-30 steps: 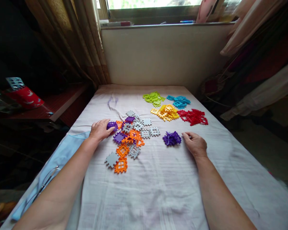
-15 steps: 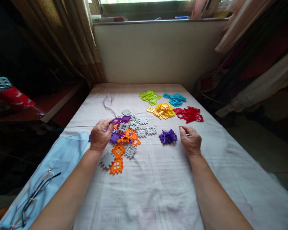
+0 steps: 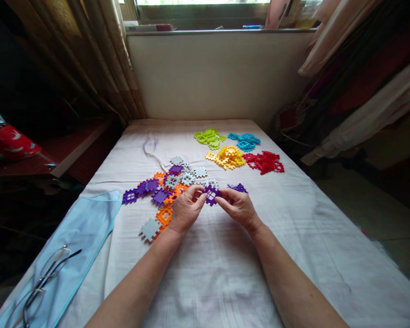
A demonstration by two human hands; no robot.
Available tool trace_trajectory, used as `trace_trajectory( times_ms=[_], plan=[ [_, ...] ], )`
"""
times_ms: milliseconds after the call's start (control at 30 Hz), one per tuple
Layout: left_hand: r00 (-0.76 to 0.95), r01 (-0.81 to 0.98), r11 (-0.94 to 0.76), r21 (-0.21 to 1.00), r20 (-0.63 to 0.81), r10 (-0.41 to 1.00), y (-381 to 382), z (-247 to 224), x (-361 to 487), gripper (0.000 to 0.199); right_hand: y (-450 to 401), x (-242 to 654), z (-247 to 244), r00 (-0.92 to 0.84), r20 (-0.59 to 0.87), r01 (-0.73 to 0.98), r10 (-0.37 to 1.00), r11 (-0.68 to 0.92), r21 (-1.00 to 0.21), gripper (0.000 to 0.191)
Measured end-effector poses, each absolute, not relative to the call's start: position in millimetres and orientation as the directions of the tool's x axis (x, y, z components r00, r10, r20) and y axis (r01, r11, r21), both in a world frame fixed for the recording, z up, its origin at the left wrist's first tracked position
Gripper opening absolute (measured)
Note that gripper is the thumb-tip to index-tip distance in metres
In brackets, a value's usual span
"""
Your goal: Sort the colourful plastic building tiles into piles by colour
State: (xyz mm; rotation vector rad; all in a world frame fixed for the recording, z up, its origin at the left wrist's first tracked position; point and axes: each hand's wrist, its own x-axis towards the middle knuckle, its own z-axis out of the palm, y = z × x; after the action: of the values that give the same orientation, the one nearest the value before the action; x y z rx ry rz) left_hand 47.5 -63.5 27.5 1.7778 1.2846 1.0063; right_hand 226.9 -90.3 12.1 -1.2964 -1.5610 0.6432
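A purple window-shaped piece [image 3: 211, 195] is held up between both hands over the cloth. My left hand [image 3: 187, 208] pinches its left edge, and the fingertips of my right hand [image 3: 239, 207] close on its right edge. Behind my right hand lies a purple pile [image 3: 238, 187], mostly hidden. To the left spreads a mixed heap of purple pieces [image 3: 161, 196], orange pieces [image 3: 164, 214] and grey pieces [image 3: 150, 229], partly covered by my left hand. Beyond are piles of green [image 3: 209, 138], blue [image 3: 246, 141], yellow [image 3: 227, 157] and red [image 3: 264, 162] pieces.
A light blue cloth [image 3: 94, 218] with eyeglasses [image 3: 43, 283] on it lies along the left edge of the covered table [image 3: 205, 282]. A red container [image 3: 12, 142] stands on a dark surface at the left. Curtains hang at the left, and clothes at the right.
My left hand has moved right from the mixed heap, and my right hand has moved left in front of the purple pile. Both now grip one purple piece. The view has shifted slightly.
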Motion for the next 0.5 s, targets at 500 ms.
trace_trajectory(
  times_ms=[500],
  plan=[
    [0.168, 0.869, -0.333, 0.366, 0.414, 0.895, -37, 29, -70, 0.026, -77, 327, -22, 0.686, 0.159, 0.493, 0.71, -0.293, -0.819, 0.054]
  ],
)
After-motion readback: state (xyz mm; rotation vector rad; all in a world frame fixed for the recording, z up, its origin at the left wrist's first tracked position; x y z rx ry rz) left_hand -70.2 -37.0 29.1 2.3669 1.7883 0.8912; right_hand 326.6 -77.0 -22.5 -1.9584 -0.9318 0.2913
